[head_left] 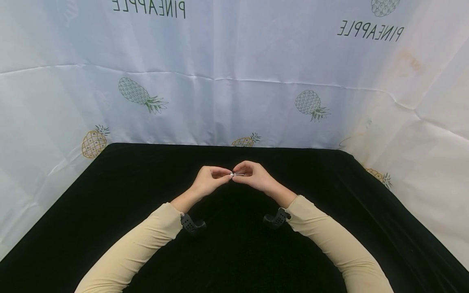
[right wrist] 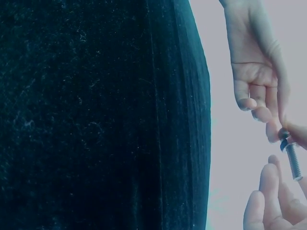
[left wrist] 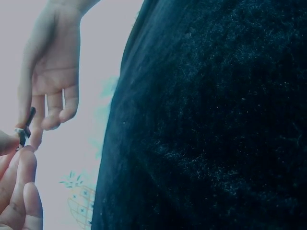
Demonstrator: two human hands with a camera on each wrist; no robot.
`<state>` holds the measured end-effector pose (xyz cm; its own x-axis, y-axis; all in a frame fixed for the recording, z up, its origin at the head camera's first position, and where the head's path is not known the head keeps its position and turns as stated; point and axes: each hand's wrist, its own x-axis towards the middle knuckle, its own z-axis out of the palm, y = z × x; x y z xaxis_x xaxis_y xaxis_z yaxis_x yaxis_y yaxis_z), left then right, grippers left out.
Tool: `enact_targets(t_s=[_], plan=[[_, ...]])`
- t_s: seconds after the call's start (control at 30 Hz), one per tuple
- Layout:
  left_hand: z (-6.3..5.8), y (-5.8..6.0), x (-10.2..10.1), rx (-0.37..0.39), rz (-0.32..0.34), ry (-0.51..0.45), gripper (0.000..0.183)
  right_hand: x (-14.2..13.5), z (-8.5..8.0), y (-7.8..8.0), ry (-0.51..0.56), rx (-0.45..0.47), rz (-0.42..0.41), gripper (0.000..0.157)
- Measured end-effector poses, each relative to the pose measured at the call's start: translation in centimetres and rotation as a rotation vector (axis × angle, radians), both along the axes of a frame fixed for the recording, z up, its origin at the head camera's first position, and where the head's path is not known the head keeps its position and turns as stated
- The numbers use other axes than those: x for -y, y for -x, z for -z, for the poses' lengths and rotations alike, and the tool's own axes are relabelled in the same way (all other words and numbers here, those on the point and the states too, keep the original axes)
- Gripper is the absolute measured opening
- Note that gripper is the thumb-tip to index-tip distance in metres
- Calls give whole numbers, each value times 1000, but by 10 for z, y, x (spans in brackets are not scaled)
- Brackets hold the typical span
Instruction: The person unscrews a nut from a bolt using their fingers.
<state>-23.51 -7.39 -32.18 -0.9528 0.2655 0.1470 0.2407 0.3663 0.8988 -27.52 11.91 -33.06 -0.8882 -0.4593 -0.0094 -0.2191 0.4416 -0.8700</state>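
Note:
A small metal bolt (right wrist: 294, 163) with a threaded shank is held between the two hands in front of the body. At its left end, the left hand (head_left: 208, 181) pinches it by the head between thumb and index fingertip. A ring-like collar (right wrist: 286, 143) sits just below that end. The right hand (head_left: 258, 178) has its curled thumb and index finger on either side of the shank, with the tips close to the left hand's. In the left wrist view the bolt's dark end (left wrist: 32, 114) shows beside the right thumb. Fingers partly hide the bolt in every view.
Black cloth (head_left: 234, 252) covers the table beneath the hands. White curtains (head_left: 220, 110) printed with pineapples stand behind and at both sides. Each wrist wears a black camera mount (head_left: 192, 224) over a beige sleeve (head_left: 143, 240).

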Motion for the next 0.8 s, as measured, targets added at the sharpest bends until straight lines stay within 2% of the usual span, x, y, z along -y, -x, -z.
enact_targets(t_s=[0.17, 0.23, 0.4, 0.53, 0.8], plan=[[21, 18, 2, -8, 12, -23, 26, 1, 0, 0, -26, 38, 15, 33], [25, 20, 3, -13, 21, -33, 27, 2, 0, 0, -36, 53, 22, 32], [27, 22, 4, -9, 12, -33, 25, 2, 0, -1, -19, 12, 7, 26], [26, 21, 3, -6, -3, -22, 23, 1, 1, -1, -2, -22, 1, 30], [27, 21, 4, -14, 17, -32, 25, 1, 1, 0, -28, 34, 14, 31]])
